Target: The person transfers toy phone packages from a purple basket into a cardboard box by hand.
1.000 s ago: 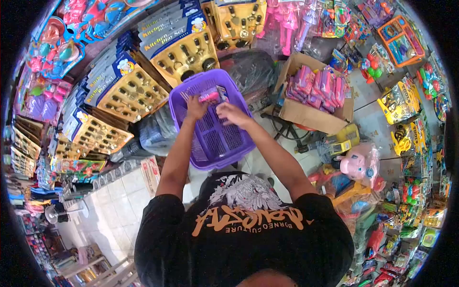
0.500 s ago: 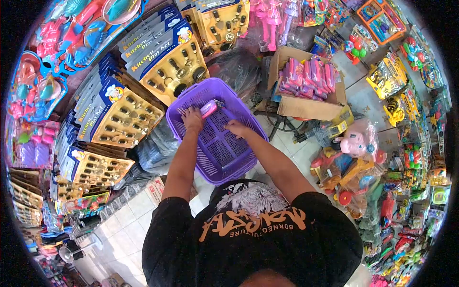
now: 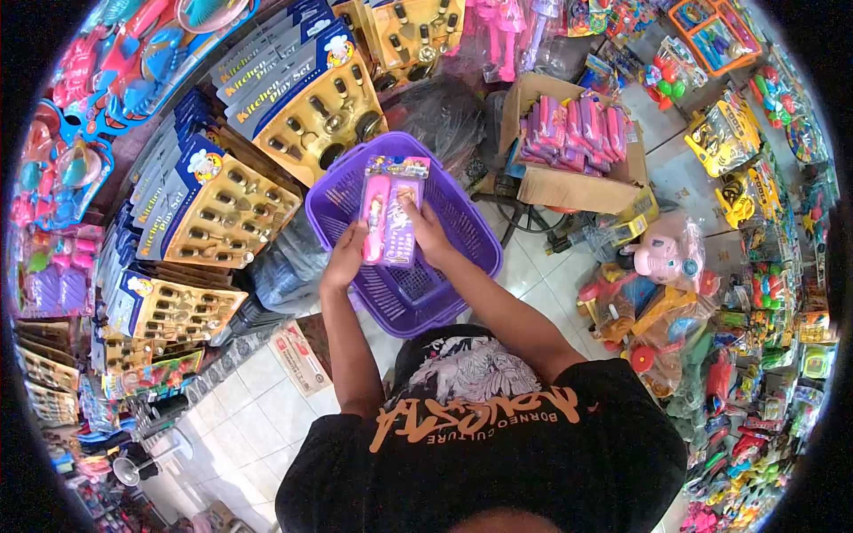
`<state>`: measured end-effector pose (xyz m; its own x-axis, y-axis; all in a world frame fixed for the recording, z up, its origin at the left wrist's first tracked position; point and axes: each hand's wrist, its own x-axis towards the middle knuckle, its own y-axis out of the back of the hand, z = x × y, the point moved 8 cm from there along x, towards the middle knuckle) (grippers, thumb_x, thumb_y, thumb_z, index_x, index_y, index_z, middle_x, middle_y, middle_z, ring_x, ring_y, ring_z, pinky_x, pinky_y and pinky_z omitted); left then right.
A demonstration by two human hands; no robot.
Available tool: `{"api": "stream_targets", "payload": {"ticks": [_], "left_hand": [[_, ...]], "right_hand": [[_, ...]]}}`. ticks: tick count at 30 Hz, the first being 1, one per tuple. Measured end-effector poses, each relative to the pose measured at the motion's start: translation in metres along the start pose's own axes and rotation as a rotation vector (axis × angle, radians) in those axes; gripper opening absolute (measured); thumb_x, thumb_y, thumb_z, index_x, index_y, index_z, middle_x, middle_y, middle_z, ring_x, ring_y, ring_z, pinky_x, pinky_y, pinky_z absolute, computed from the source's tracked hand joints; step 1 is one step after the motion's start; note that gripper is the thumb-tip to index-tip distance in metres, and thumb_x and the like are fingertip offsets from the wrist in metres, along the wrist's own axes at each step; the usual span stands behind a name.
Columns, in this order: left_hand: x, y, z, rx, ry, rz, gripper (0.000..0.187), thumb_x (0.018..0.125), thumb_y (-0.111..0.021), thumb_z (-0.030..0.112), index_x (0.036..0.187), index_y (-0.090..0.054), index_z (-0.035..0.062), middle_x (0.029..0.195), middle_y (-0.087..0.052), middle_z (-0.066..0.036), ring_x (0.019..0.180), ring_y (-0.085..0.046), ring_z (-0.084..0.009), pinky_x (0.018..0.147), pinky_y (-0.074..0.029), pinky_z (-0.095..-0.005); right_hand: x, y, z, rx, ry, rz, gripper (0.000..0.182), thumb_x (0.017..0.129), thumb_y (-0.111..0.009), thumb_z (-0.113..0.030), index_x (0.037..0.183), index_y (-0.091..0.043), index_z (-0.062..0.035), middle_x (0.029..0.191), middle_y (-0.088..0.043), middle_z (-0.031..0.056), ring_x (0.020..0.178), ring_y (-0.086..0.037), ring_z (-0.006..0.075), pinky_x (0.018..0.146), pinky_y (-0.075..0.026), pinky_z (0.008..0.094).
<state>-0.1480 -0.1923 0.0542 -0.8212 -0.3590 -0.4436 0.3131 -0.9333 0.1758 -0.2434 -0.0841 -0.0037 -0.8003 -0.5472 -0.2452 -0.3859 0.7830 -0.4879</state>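
A flat pink and purple toy package (image 3: 391,213) is held up over the purple plastic basket (image 3: 475,209). My left hand (image 3: 346,255) grips its left edge, near the lower corner. On the right side, my right hand (image 3: 425,233) holds the package with the thumb lying on its front. The package faces upward and shows a pink long case and a printed purple card. Under it, the perforated floor of the basket shows in part; the rest is hidden by the package and my hands.
An open cardboard box (image 3: 577,197) of pink packages stands behind and right of the basket. Kitchen play sets (image 3: 235,209) hang at the left. A wrapped pink toy (image 3: 662,258) and other bagged toys lie at the right.
The pink package has come up out of the basket and is turned face up. Both hands have risen with it; my right hand, earlier apart from it, now holds its right side.
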Motion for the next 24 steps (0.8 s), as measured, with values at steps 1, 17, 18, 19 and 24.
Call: {"api": "stream_targets", "payload": {"ticks": [1,17,18,19,24], "left_hand": [[-0.01,-0.003,0.01,-0.119,-0.059,0.025,0.061,0.091,-0.047,0.039,0.129,-0.035,-0.0083,0.123,-0.048,-0.014,0.111,-0.045,-0.0171,0.093,-0.036,-0.0269],[-0.041,-0.236,0.06,-0.091,-0.357,-0.558,0.054,0.093,-0.046,0.017,0.137,-0.019,-0.001,0.126,-0.041,-0.01,0.112,-0.04,-0.0159,0.096,-0.032,-0.0279],[-0.04,-0.254,0.058,-0.103,-0.371,-0.568,0.054,0.093,-0.045,0.017,0.137,-0.019,-0.0011,0.127,-0.041,-0.01,0.112,-0.04,-0.0158,0.096,-0.032,-0.028],[-0.044,-0.272,0.062,-0.116,-0.38,-0.58,0.053,0.094,-0.044,0.018,0.137,-0.019,-0.0012,0.127,-0.041,-0.01,0.113,-0.04,-0.0156,0.096,-0.031,-0.028],[-0.044,-0.365,0.05,-0.053,-0.255,-0.794,0.053,0.091,-0.05,0.017,0.133,-0.023,-0.0002,0.123,-0.043,-0.012,0.112,-0.041,-0.0159,0.095,-0.034,-0.0291]], "right_hand": [[-0.01,-0.003,-0.024,-0.123,0.076,0.007,0.04,0.09,-0.048,-0.04,0.113,-0.047,-0.007,0.1,-0.054,0.0048,0.088,-0.053,0.0116,0.075,-0.044,0.0281],[-0.156,0.186,-0.126,0.042,0.266,0.227,0.039,0.095,-0.038,-0.033,0.122,-0.037,-0.0043,0.107,-0.052,0.0073,0.097,-0.05,0.0133,0.08,-0.044,0.03],[-0.165,0.2,-0.127,0.046,0.282,0.229,0.039,0.095,-0.038,-0.033,0.122,-0.037,-0.0043,0.107,-0.052,0.0073,0.097,-0.05,0.0133,0.08,-0.044,0.03],[-0.174,0.213,-0.127,-0.071,0.275,0.233,0.04,0.094,-0.042,-0.029,0.125,-0.033,-0.0045,0.106,-0.053,0.0082,0.095,-0.052,0.0135,0.078,-0.045,0.0298],[-0.213,0.292,-0.134,-0.02,0.188,0.346,0.048,0.091,-0.05,-0.016,0.131,-0.027,-0.0044,0.104,-0.055,0.0096,0.087,-0.056,0.0125,0.074,-0.047,0.0272]]}}
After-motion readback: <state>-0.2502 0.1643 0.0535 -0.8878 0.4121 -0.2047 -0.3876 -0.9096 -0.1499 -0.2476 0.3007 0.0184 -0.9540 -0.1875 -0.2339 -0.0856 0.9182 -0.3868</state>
